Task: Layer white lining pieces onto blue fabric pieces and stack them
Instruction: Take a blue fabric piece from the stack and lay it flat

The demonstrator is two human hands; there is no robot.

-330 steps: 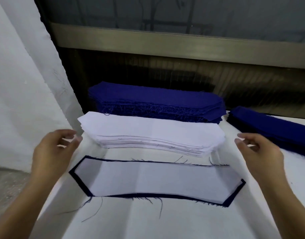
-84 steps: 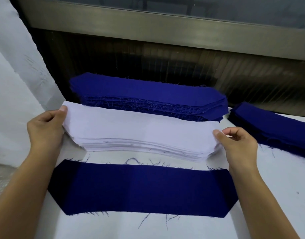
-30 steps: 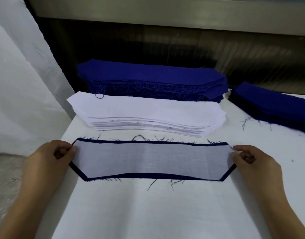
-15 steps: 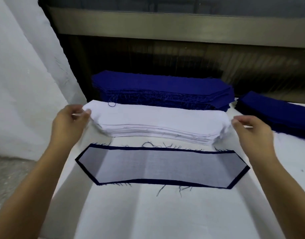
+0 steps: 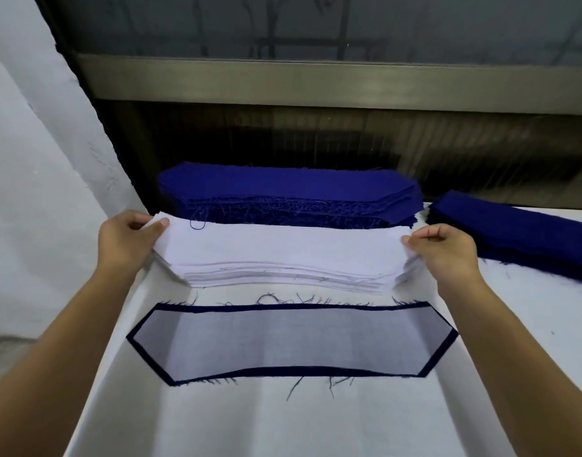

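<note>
Here, the desk [image 5: 283, 427], covered in white cloth, carries everything. Along its far edge lies the tall blue fabric stack [image 5: 283, 183], with frayed threads showing down its near side. Just in front of it sits the white lining stack [image 5: 283, 249] — many thin sheets with angled ends. Nearer the front edge, apart from that stack, one blue fabric piece [image 5: 299, 370] lies flat with a white lining piece [image 5: 283, 344] laid on top, so only a narrow dark border shows all round; loose threads trail from its long edges. Toward the right edge a second blue stack [image 5: 520, 232] lies at a slant, lower than the first.

The left hand [image 5: 124, 242] grips the left end of the white lining stack, thumb on the top sheet and fingers curled at the edge — how many sheets it holds I cannot tell. The right hand [image 5: 444, 252] pinches the right end of the same stack between thumb and fingertips. A small loop of blue thread [image 5: 197, 222] rests on the top white sheet near its left end.
</note>
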